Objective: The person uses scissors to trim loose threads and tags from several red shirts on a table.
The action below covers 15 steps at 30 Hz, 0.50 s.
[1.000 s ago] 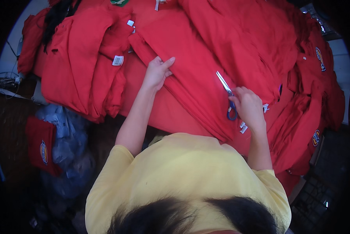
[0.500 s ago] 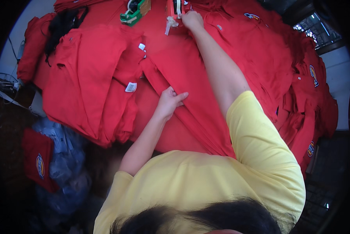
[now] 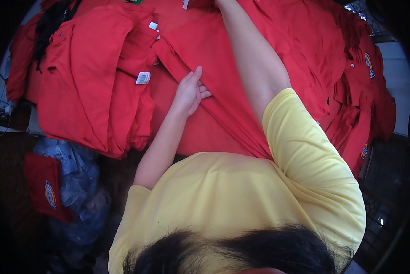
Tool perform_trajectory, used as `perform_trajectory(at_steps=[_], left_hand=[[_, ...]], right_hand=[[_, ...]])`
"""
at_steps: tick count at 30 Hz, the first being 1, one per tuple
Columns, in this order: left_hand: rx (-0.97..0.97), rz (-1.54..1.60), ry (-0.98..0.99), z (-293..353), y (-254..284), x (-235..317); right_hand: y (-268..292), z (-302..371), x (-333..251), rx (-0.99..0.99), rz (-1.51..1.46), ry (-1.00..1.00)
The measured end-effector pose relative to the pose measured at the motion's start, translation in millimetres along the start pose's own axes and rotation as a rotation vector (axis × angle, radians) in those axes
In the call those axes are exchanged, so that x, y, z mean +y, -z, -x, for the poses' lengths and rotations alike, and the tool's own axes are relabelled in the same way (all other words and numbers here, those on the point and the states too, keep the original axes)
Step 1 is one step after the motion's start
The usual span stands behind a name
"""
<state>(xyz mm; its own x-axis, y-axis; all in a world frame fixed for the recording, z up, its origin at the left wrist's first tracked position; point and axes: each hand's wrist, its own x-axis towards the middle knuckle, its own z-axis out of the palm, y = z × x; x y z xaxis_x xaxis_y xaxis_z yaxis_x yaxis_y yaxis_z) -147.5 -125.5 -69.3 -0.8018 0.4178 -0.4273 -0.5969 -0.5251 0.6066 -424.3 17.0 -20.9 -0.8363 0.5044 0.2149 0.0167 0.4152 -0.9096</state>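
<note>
A long folded red garment [image 3: 205,55] lies slantwise before me, its lower end hidden by my yellow shirt. At its left edge rests my left hand [image 3: 190,93], fingers apart and thumb raised, holding nothing that I can see. My right arm reaches over the garment to the far edge of the picture. Only the wrist end of my right hand [image 3: 222,2] shows there; its fingers are cut off. Beside it, a piece of the red tape dispenser [image 3: 201,3] and a pale strip of tape [image 3: 185,4] stay in view.
Red garments [image 3: 90,68] with white labels lie stacked at the left. More red garments [image 3: 305,59] are heaped at the right. A sliver of green dispenser [image 3: 133,1] shows far off. Below left are a red folded garment [image 3: 42,185] and clear plastic bags [image 3: 79,182].
The view has shifted, so the dispensers and right hand have slid mostly out at the top. The left hand has opened its fingers at the garment's edge.
</note>
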Motion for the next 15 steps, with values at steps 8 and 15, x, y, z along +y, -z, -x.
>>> perform_trajectory(at_steps=[8, 15], left_hand=[[-0.07, -0.031, 0.029, -11, 10, -7], [-0.065, 0.038, 0.036, -5, 14, -5]], right_hand=[[36, -2, -2, -0.479, 0.639, -0.013], [138, 161, -19, -0.829, 0.011, 0.101]])
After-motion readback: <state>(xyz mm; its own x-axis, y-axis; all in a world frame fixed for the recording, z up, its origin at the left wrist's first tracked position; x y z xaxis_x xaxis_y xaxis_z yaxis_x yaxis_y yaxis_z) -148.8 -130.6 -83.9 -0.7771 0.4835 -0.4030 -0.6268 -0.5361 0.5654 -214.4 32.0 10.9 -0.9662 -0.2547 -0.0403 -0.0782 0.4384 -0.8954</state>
